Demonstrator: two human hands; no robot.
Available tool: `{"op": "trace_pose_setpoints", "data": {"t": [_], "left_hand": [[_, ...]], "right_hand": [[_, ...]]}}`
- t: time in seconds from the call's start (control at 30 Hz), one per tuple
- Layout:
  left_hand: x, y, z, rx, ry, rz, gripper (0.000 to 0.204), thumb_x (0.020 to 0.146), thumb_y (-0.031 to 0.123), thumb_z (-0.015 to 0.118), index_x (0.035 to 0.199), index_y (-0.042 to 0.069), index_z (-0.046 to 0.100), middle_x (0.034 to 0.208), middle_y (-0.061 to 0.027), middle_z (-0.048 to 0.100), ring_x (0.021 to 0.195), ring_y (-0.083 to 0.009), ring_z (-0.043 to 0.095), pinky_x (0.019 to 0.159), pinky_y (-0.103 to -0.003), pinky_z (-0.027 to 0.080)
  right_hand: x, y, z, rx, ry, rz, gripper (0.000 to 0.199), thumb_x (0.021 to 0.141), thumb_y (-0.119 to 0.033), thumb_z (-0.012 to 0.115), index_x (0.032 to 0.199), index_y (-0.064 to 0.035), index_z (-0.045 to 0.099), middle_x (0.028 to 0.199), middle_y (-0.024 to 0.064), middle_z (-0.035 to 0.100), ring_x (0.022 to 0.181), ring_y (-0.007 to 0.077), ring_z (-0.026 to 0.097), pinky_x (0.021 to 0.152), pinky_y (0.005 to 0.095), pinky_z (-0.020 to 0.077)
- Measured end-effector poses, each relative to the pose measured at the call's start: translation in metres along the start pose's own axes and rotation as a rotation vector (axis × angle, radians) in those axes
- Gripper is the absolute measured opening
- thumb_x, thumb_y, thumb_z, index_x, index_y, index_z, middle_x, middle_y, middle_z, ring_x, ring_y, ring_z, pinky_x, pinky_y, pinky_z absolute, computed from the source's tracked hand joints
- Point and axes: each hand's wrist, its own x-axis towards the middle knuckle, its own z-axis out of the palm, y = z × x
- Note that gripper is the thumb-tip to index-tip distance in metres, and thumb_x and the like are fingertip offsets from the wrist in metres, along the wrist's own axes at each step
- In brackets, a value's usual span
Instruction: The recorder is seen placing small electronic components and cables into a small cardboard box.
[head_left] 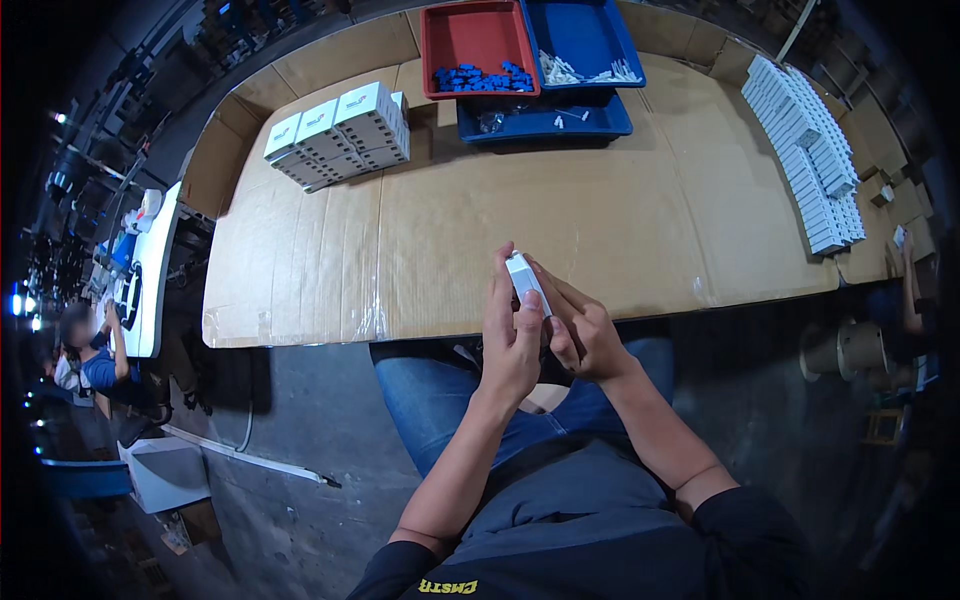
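Fig.: seated at the bench edge, you hold one small white box up in both hands, just over the near edge of the cardboard-covered table and above your lap.

- L hand: your left hand wraps the box's left side, fingers closed vs. it, thumb up along the near face. Grip pressed together on the box.
- R hand: your right hand meets it from the right; fingertips pinch the box's lower right edge. Both hands touch each other at the box.
- Box: narrow, white, tilted w/ its top end pointing away from you and slightly left; only the upper part shows, rest is hidden by your fingers. Can't tell if a flap is open.
- Far left of table: stack of white cartons, several layers, set at an angle, well apart from your hands.
- Far centre: red tray w/ small blue parts; just beside it a blue tray w/ small white parts; a second blue tray lies under/in front of these two.
- Right edge: long rows of small white boxes, packed tight side by side, running toward you.
- Far left, off the table: another person seated at a white bench.
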Motion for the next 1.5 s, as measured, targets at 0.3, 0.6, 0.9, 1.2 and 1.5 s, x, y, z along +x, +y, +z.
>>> {"op": "trace_pose_setpoints", "data": {"t": [0.3, 0.6, 0.9, 1.2, 1.5], "left_hand": [[-0.002, 0.0, -0.004, 0.044, 0.031, 0.027, 0.07, 0.108, 0.036, 0.046, 0.16, -0.004, 0.024, 0.147, -0.0245, 0.044, 0.13, -0.0306, 0.051, 0.106, -0.037, 0.044], [0.005, 0.01, -0.013, 0.223, -0.039, 0.152, 0.086, 0.098, 0.038, 0.057, 0.161, -0.006, 0.018, 0.152, -0.0281, 0.039, 0.136, -0.0385, 0.047, 0.115, -0.043, 0.035], [0.005, -0.003, -0.008, 0.366, -0.01, 0.432, 0.103, 0.088, 0.051, 0.066, 0.16, -0.005, 0.021, 0.15, -0.0301, 0.039, 0.137, -0.0428, 0.043, 0.113, -0.05, 0.039], [0.0, -0.011, 0.001, 0.355, 0.21, 0.515, 0.084, 0.09, 0.054, 0.057, 0.14, -0.013, 0.048, 0.129, -0.0312, 0.054, 0.117, -0.0423, 0.056, 0.098, -0.049, 0.049], [-0.008, -0.006, 0.006, 0.299, 0.291, 0.518, 0.077, 0.087, 0.047, 0.05, 0.131, -0.017, 0.052, 0.121, -0.0321, 0.058, 0.112, -0.0411, 0.059, 0.094, -0.048, 0.051]], "right_hand": [[0.002, -0.007, 0.001, 0.135, -0.041, 0.108, 0.053, 0.102, -0.014, 0.04, 0.148, 0.012, 0.044, 0.146, 0.0312, 0.053, 0.123, 0.0438, 0.063, 0.102, 0.0415, 0.0545], [0.006, -0.013, -0.006, 0.469, 0.127, 0.336, 0.06, 0.11, -0.041, 0.041, 0.152, 0.0027, 0.044, 0.148, 0.0221, 0.055, 0.139, 0.0305, 0.052, 0.111, 0.0397, 0.045], [0.012, -0.039, 0.003, 0.997, 0.098, 0.803, 0.057, 0.104, -0.031, 0.064, 0.147, 0.0011, 0.047, 0.134, 0.0104, 0.06, 0.115, 0.0146, 0.06, 0.1, 0.0295, 0.0476], [0.0, -0.065, 0.023, 1.019, 0.273, 0.7, 0.05, 0.109, -0.021, 0.053, 0.152, 0.004, 0.045, 0.135, 0.0092, 0.064, 0.114, 0.0075, 0.058, 0.099, 0.0242, 0.0468], [-0.01, -0.076, 0.017, 0.799, 0.185, 0.671, 0.049, 0.112, -0.026, 0.042, 0.154, 0.0005, 0.045, 0.13, 0.0122, 0.067, 0.112, 0.0125, 0.061, 0.098, 0.0274, 0.0476]]}}
